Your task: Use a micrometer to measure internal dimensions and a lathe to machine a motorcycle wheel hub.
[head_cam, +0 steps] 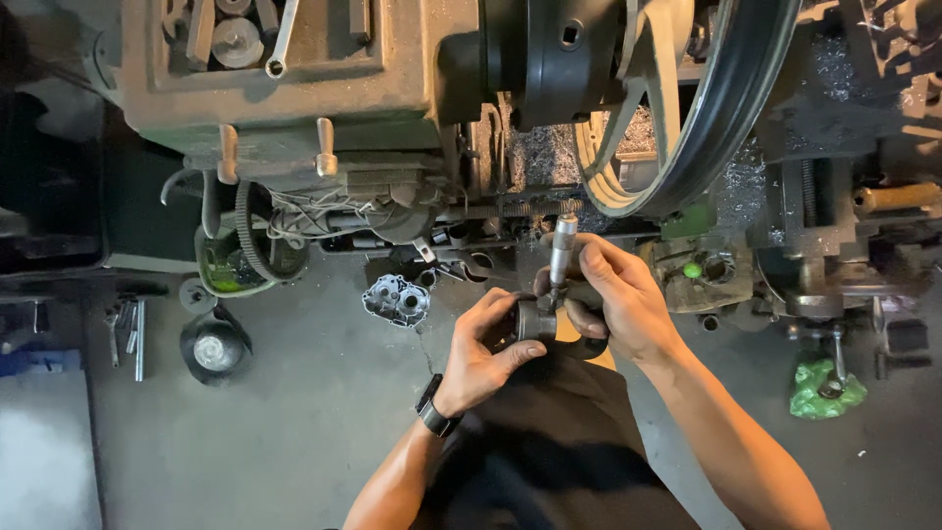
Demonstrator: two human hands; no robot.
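The person stands before a lathe [324, 88], which runs across the far side. Both hands meet in the middle: the left hand [486, 353] wraps a short metal cylinder [536, 321], and the right hand [618, 299], just to its right, holds a micrometer [562, 257] upright on that cylinder. Behind the hands, a large wheel rim [726, 108] sits on the lathe. On the floor [314, 422], a cast housing [396, 299] lies left of the hands; farther left stands a round can [216, 348]. A crumpled bag [824, 388] lies far right.
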